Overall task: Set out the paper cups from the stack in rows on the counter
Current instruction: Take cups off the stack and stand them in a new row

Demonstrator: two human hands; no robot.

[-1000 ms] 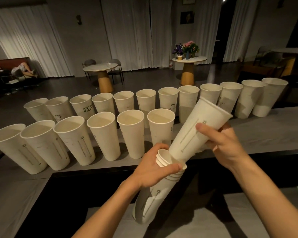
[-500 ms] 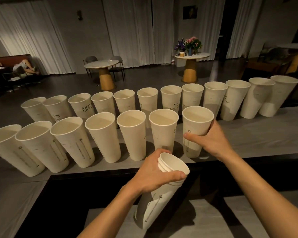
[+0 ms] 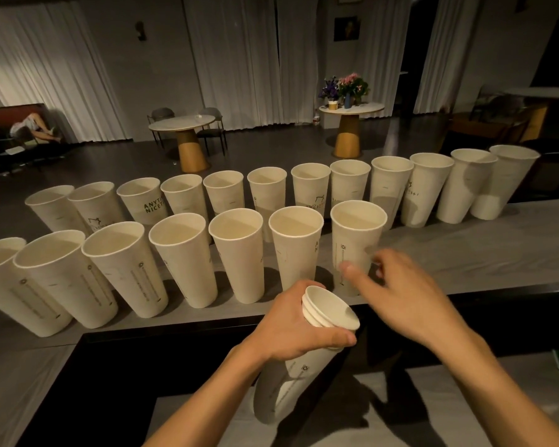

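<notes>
Two rows of tall white paper cups stand upright on the grey counter. The front row ends on the right with the newest cup. My left hand grips the short stack of nested cups near its rim, tilted over the dark gap below the counter. My right hand hovers just in front of the newest cup, fingers loosely spread, blurred and holding nothing.
The back row runs nearly the whole counter width. Bare counter lies right of the newest cup. A lower grey surface sits under my arms. Round tables, chairs and flowers stand in the room beyond.
My right hand pulled a cup off the stack, stood it at the right end of the front row, then let go and drew back. The left hand kept holding the stack.
</notes>
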